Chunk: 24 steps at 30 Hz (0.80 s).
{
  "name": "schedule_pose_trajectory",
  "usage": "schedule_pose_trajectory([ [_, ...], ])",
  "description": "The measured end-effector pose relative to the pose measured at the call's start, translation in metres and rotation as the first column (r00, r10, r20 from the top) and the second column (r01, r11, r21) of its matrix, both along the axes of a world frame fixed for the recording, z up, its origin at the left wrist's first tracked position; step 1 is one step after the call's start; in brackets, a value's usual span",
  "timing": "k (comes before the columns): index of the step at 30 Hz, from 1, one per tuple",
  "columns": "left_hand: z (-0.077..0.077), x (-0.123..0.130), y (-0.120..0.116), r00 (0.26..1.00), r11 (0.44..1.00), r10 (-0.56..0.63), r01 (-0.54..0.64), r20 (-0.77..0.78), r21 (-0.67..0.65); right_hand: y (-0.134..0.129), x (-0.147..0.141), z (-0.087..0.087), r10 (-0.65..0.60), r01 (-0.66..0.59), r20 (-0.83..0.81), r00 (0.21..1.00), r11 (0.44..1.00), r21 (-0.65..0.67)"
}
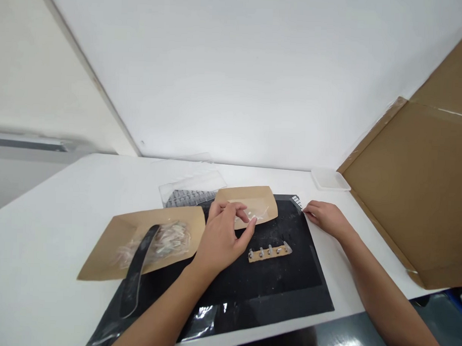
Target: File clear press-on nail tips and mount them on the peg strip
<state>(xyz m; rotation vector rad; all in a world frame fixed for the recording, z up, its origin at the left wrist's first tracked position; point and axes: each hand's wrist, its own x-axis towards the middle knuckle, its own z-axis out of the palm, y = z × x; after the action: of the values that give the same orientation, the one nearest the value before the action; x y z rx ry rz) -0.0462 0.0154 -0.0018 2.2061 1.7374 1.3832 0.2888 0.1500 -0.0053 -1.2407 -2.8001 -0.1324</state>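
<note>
My left hand [223, 236] hovers over the near edge of a small brown paper tray [266, 194], its thumb apart from the curled fingers and nothing visible between them. Small white bits and a clear film lie in that tray. At the mat's far right corner, my right hand [326, 216] pinches the edge of a small sheet with white squares [297, 201]. On the black mat [288, 281] rests a cardboard strip [269, 253] carrying several small clear pieces with metallic balls, to the right of my left wrist.
A larger brown paper tray [115, 234] on the left holds a bag of clear tube-like pieces [171, 239]. A black curved strip [138, 270] leans over its front. Clear plates [192, 184] lie behind. A translucent lid [329, 179] and cardboard panel [412, 194] stand right.
</note>
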Motion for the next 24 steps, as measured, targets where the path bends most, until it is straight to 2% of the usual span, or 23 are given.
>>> schedule_pose_trajectory([
  [24,-0.007,0.000,0.000,0.998,1.000,0.002,-0.003,0.065,0.011,0.003,-0.016,0.000,0.031,-0.037,0.138,0.990,0.999,0.034],
])
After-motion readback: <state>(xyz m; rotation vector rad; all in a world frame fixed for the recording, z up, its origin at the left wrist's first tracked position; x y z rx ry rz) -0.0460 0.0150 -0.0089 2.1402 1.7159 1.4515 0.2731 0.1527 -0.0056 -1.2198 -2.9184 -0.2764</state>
